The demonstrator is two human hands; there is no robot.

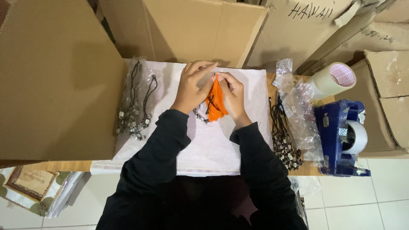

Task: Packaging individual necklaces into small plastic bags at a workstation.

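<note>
Two hands: left hand (191, 87) and right hand (232, 96) meet over the middle of the white cloth (213, 140), sleeves in black.
Fingers, left: bent together, tips pinching the top of the orange fabric piece (216, 102).
Fingers, right: closed on the same top edge, thumb and forefinger pressed against the fabric from the other side.
Orange fabric piece: hangs down from both pinches, between the palms, its lower end just above the cloth.
Handling: looks light, soft and limp, likely to fold or slip, so the top edge, where it is gathered, seems the surest hold.
Dark cord with metal beads (200, 115): trails just below the left fingers, touching the fabric's lower edge; whether it is attached cannot be told.
Left of the fingers: bagged necklaces (136, 102), well apart, on the cloth's edge.
Right of the fingers: loose bundle of necklaces (283, 136) and clear plastic bags (302, 115) on the tabletop (269, 85).
Farther right: roll of tape (334, 79) and blue tape dispenser (341, 136).
Beyond: cardboard boxes (191, 30).
</note>
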